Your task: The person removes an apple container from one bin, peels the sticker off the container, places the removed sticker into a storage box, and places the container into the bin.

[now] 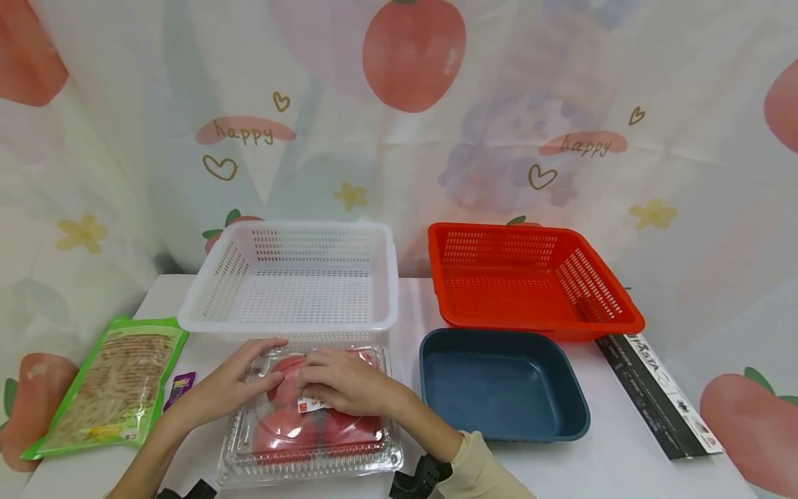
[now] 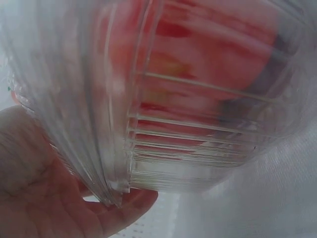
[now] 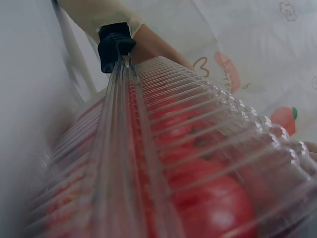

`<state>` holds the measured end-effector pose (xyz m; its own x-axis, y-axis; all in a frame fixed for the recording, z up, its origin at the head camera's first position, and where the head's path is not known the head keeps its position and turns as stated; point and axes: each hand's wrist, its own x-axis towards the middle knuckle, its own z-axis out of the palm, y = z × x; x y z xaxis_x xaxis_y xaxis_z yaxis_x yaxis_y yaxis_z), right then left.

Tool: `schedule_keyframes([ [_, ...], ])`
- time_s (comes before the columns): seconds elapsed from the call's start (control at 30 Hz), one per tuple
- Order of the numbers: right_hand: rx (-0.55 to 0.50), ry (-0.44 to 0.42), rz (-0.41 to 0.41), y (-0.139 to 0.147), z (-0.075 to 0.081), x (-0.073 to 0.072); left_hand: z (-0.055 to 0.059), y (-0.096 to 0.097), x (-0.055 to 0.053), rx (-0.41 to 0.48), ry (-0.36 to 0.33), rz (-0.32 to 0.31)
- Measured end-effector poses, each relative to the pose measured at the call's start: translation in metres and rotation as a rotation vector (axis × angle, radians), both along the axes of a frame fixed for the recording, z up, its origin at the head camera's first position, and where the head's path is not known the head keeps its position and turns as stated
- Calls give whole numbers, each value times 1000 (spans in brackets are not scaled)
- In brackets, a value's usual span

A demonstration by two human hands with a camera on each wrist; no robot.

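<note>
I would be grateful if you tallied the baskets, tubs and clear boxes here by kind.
Baskets: 2 (white basket, red basket)
Tubs: 1 (dark blue tub)
Clear boxes: 1 (lidded clear box)
Total: 4

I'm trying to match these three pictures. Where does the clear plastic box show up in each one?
Head: the clear plastic box is at the lower edge, left of centre, beneath the left hand and right hand.
Left wrist: it fills most of the upper picture, close up.
Right wrist: it runs from upper middle to the bottom edge.
Shared landmark: its red contents, seen through the plastic.
</note>
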<state>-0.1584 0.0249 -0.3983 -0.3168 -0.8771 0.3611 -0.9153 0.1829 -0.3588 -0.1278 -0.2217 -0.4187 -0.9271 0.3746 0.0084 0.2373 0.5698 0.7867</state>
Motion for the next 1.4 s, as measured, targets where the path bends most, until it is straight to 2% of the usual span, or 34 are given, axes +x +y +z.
schedule_keyframes([
  [0.27,-3,-22,-7,0,-2,0,-3,1,0,-4,20,2],
  [0.53,32,-58,-1,-3,-1,0,-2,1,1,-11,15,3],
  [0.8,91,27,-33,-4,0,4,-1,3,2,-17,20,4],
  [0.93,84,33,-38,-4,0,4,-1,3,1,-11,45,0],
  [1.27,48,-54,-48,-2,2,5,-1,3,2,-9,45,0],
  [1.4,24,-75,-23,-3,1,3,1,3,2,-15,35,7],
])
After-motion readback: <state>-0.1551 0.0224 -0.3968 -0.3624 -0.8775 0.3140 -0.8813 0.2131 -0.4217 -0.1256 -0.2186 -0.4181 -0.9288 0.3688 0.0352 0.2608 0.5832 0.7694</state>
